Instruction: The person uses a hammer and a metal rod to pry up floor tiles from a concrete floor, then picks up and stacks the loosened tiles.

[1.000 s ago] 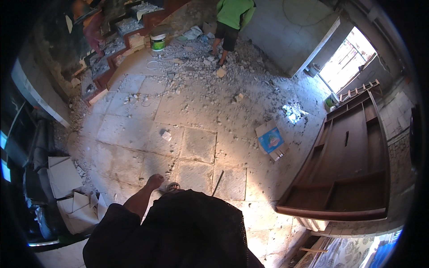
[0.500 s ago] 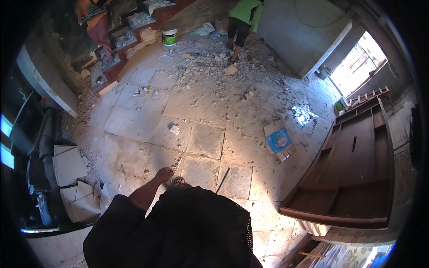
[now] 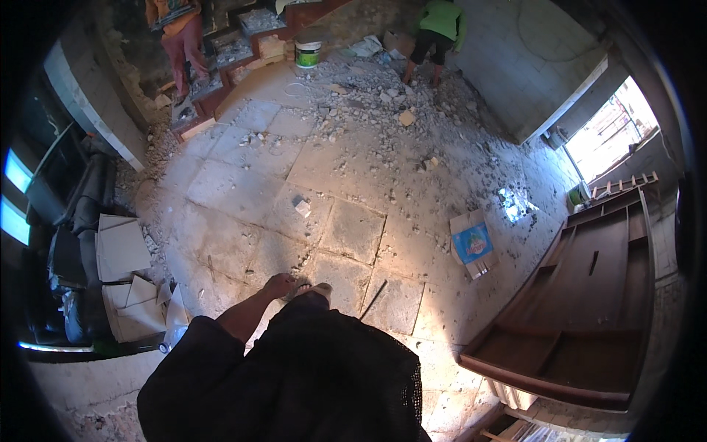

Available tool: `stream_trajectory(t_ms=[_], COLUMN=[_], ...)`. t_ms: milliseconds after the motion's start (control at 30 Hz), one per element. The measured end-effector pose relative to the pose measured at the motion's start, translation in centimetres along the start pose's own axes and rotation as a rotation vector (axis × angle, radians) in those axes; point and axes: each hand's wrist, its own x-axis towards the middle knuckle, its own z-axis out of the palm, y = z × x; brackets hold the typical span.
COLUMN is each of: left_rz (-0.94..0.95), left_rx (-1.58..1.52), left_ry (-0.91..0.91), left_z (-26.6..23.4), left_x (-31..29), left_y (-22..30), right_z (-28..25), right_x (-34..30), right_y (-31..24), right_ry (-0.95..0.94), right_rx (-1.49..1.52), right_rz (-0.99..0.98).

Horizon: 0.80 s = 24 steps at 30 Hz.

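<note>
My left hand (image 3: 280, 285) hangs low at my left side, its fingers curled in. What it holds, if anything, is too small and hidden to make out. It touches nothing around it that I can see. Just right of it one of my feet (image 3: 322, 290) shows on the pale floor tiles (image 3: 346, 232). My black clothing (image 3: 294, 376) fills the lower middle, and my right hand is not in view. A thin dark rod (image 3: 374, 299) lies on the tiles to the right of my foot.
Rubble (image 3: 379, 96) covers the far floor, with a loose chunk (image 3: 303, 207) nearer. Two people, in orange (image 3: 180, 33) and green (image 3: 440, 20), stand beyond, near a bucket (image 3: 308, 54). Flattened cardboard (image 3: 475, 243) and a brown wooden cabinet (image 3: 574, 295) lie right; beige panels (image 3: 123, 250) lean left.
My view has shifted, so the room appears farther right. One foot has come forward beside my left hand. The person in green has shifted stance, and the one in orange shows more fully.
</note>
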Motion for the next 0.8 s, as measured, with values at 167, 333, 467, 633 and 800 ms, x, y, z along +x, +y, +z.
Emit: stream_trajectory(t_ms=[167, 333, 467, 633, 800], left_rz=[0.547, 0.132, 0.304, 0.285, 0.316], left_rx=[0.712, 0.246, 0.334, 0.203, 0.067], left_ry=[-0.025, -0.097, -0.177, -0.060, -0.109], left_z=[-1.0, -0.6, -3.1, -7.4, -8.0], left_x=[5.1, 7.8, 12.9, 18.7, 21.8], left_y=[-10.1, -5.8, -1.0, 2.8, 7.4], right_z=[3.1, 2.9, 4.2, 10.0, 12.4], right_x=[3.4, 6.4, 5.8, 0.7, -3.3], right_y=[-0.2, 0.4, -1.8, -4.8, -4.6], right_ry=[-0.046, 0.102, 0.047, 0.134, 0.204], right_rx=[0.085, 0.156, 0.235, 0.186, 0.250], right_rz=[0.024, 0.018, 0.021, -0.041, 0.008])
